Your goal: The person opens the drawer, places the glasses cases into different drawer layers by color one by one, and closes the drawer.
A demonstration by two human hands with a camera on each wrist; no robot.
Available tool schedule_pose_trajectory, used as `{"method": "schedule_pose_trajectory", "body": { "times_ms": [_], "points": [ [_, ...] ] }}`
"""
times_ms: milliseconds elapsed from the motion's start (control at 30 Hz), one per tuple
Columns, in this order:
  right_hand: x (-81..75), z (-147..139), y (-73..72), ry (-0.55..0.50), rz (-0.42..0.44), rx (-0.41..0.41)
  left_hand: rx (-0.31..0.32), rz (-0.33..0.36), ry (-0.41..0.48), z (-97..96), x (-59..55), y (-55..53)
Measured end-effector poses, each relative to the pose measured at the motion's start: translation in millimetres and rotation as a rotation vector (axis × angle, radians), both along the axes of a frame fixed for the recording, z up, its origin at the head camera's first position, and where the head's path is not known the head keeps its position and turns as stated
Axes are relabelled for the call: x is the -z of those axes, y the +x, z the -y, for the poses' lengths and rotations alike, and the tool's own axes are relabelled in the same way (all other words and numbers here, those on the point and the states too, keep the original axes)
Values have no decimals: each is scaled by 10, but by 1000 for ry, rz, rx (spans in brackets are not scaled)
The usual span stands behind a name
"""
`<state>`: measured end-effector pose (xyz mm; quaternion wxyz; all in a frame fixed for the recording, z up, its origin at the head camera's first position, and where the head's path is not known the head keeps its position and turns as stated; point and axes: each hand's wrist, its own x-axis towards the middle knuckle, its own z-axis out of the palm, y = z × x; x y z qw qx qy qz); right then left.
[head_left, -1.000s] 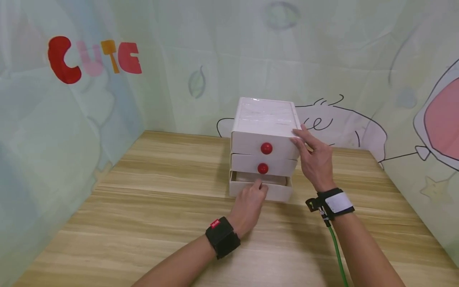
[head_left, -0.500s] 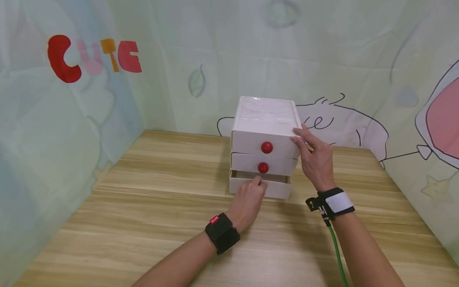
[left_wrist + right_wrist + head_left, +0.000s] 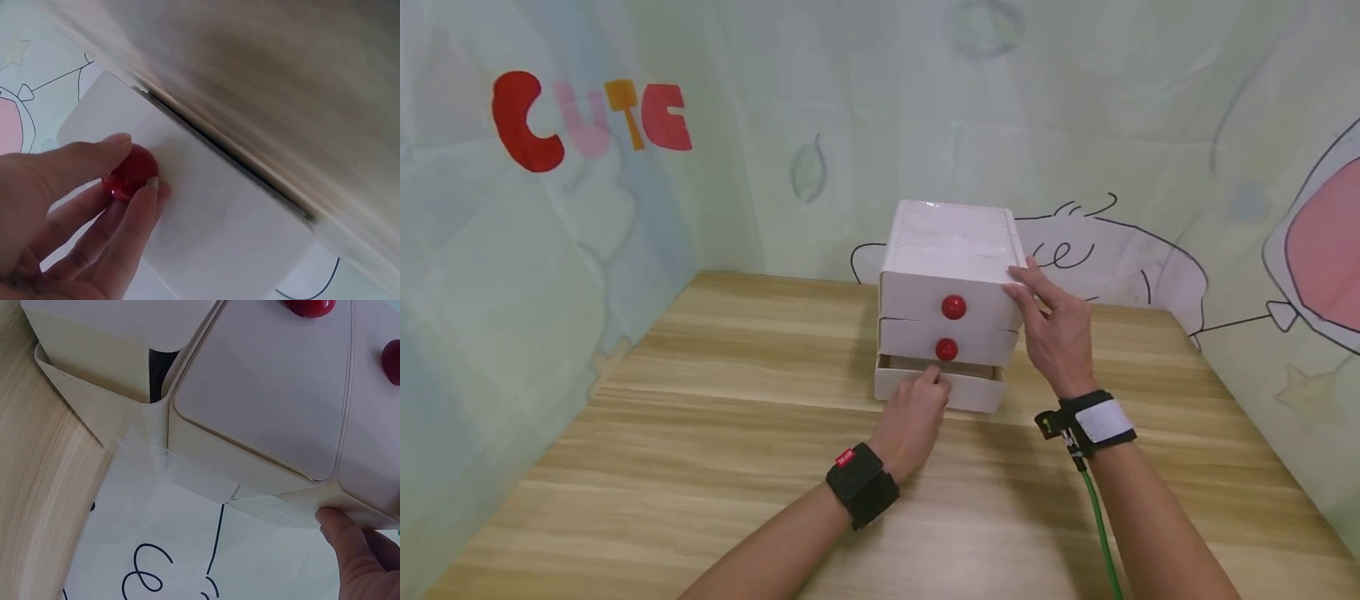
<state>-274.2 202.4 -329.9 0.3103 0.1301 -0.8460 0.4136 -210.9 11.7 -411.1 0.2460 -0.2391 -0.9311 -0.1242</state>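
A white desktop drawer unit (image 3: 951, 237) stands on the wood-grain table, its three drawers stacked. Red ball knobs show on the upper two drawers, which sit nearly flush. The bottom drawer (image 3: 977, 393) sticks out a little, with a dark gap above its front. My left hand (image 3: 913, 417) pinches that drawer's red knob (image 3: 132, 172) between thumb and fingers; the knob is hidden by the hand in the head view. My right hand (image 3: 1060, 333) grips the unit's upper right front corner, fingertips at the top edge and one digit against the side in the right wrist view.
Printed cloth walls (image 3: 925, 125) enclose the table (image 3: 737, 375) at the back and both sides. A green cable (image 3: 1097, 517) runs down from the right wrist strap. Clear tape (image 3: 187, 478) hangs along the unit's side.
The bottom drawer has slid slightly inward with my left hand on its knob, and the gap above it is narrower. My right hand keeps its place at the corner.
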Motion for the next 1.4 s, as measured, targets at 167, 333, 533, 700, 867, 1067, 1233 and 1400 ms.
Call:
{"method": "schedule_pose_trajectory", "body": {
  "times_ms": [167, 333, 533, 700, 867, 1067, 1233, 1400],
  "points": [
    [-17, 9, -2, -7, 2, -9, -14, -24, -17, -35, 0, -26],
    [-23, 19, -12, -8, -2, -18, -32, -9, -16, -55, 1, -59],
    [-23, 8, -14, -5, -13, -13, -55, -10, -43, -72, -8, -112],
    [-25, 10, -8, 0, -14, -4, -64, -13, -68, -94, -9, -142],
    [-21, 21, -6, 4, -16, 6, -69, -10, -87, -112, -3, -148],
    [-17, 19, -9, -6, -17, 0, -102, -43, -108, -143, 12, -148],
    [-14, 19, -8, -11, -16, 0, -120, -57, -108, -175, 19, -157],
    [-19, 15, -16, -15, -24, -5, -137, -79, -117, -196, 8, -173]
  ]
}}
